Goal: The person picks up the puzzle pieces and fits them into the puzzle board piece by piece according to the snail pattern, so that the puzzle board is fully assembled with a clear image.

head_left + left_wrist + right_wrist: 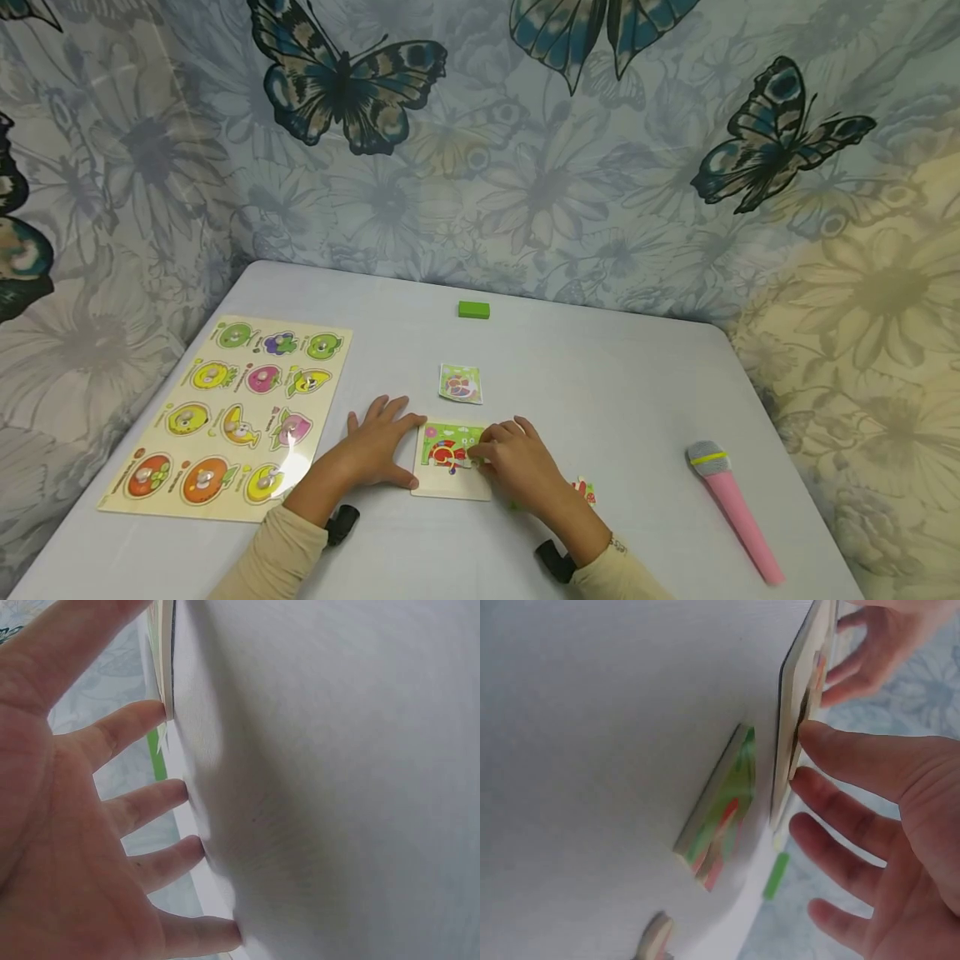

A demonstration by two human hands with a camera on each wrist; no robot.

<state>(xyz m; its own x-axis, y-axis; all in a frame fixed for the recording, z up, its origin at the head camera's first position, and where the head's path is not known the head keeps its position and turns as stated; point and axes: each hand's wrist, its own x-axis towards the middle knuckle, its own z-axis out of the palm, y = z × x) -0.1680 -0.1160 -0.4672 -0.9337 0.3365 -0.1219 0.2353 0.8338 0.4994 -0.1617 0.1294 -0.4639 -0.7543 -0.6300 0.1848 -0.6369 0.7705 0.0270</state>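
Saw cream puzzle board (452,488) flat on wht. tbl. (622,400), showing grn./red pic. (448,454); spotted thin piece (796,755) pinched at its rt. side, plus loose grn./red piece (718,810) lying flat nearby, apart from it.

Pink microphone (742,518), green block (474,310), butterfly-print wall (480,217)

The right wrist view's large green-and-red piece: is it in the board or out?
Out: the piece lies on the white tablecloth, which shows between it and the board.
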